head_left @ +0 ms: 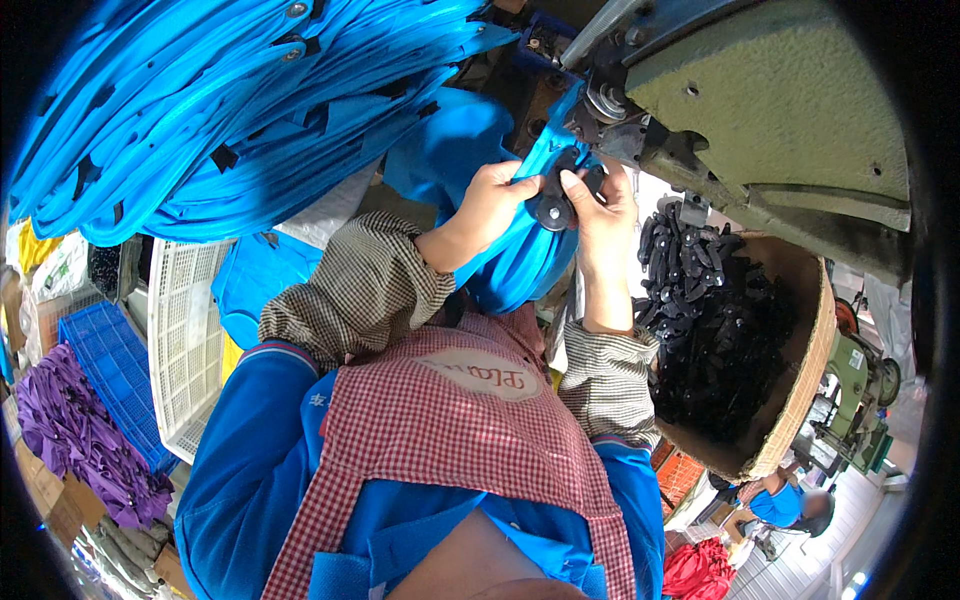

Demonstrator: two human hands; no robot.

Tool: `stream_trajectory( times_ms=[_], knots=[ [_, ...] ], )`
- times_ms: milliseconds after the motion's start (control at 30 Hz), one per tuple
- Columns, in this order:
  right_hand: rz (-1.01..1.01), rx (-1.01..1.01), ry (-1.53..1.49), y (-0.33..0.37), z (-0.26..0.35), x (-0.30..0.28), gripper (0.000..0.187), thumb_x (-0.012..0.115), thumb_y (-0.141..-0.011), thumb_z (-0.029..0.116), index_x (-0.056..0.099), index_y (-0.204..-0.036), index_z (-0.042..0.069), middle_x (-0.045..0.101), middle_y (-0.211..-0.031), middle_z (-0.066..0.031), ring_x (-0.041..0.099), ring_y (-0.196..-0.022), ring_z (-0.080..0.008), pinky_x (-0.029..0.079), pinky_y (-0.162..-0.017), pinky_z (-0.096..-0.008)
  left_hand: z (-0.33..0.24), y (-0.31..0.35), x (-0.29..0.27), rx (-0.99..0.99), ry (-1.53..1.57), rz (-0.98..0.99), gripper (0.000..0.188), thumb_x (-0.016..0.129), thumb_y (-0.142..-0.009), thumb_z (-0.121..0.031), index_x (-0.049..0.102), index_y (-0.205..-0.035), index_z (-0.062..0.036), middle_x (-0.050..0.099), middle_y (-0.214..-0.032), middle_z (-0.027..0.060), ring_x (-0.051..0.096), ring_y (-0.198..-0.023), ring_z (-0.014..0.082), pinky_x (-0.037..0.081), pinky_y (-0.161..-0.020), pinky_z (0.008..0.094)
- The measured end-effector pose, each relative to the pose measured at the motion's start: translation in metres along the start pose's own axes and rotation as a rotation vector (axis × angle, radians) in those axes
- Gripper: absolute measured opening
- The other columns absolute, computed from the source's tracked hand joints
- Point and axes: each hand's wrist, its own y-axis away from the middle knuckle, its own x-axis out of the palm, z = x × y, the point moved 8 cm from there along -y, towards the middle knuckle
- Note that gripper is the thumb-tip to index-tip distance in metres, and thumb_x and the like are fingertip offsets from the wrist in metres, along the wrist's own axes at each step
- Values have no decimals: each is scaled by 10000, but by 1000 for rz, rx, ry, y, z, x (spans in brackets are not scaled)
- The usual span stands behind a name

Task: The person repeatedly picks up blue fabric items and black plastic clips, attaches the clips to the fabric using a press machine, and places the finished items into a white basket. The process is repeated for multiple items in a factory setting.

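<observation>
My left hand [487, 212] is closed, its fingertips pinching blue fabric [548, 150] at the left edge of a black tab. The black tab [553, 211] has a rounded end with a shiny metal rivet. From the right my right hand [607, 215] grips the same tab, thumb pressed toward it; some of its fingers are hidden. Both hands are just below the working head [606, 103] of a green machine [780, 100]. More blue fabric hangs from the hands down to my lap and joins a bunched blue piece [445, 140] at the left.
A large pile of blue fabric pieces [230, 110] fills the upper left. At my right stands a woven basket [800, 400] of black tabs [690, 250]. White [185, 340] and blue crates [115, 370] and purple fabric [85, 440] lie left. Another person [785, 505] sits far right.
</observation>
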Motion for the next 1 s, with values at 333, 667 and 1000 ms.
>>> stream_trajectory(
  times_ms=[333,667,1000],
  knots=[
    [190,103,-119,-7,8,16,307,670,-783,103,545,-1046,7,585,-744,18,500,-557,-25,349,-418,-157,-4,1,1,5,37,12,176,514,-875,-78,606,-985,24,626,-895,41,571,-778,87,463,-700,226],
    [-54,-57,472,-4,1,-7,233,642,-816,197,503,-914,37,479,-513,19,411,-406,-37,283,-362,-198,-4,2,-9,-64,-80,-34,191,537,-887,-165,620,-948,-4,617,-864,0,552,-780,56,438,-701,207],
    [172,-277,987,-100,-137,-22,293,559,-794,184,591,-1053,51,625,-939,-175,603,-853,-293,462,-755,-349,-19,0,2,-62,-25,44,197,558,-870,-147,629,-974,4,630,-891,16,566,-772,65,443,-688,205]
  ],
)
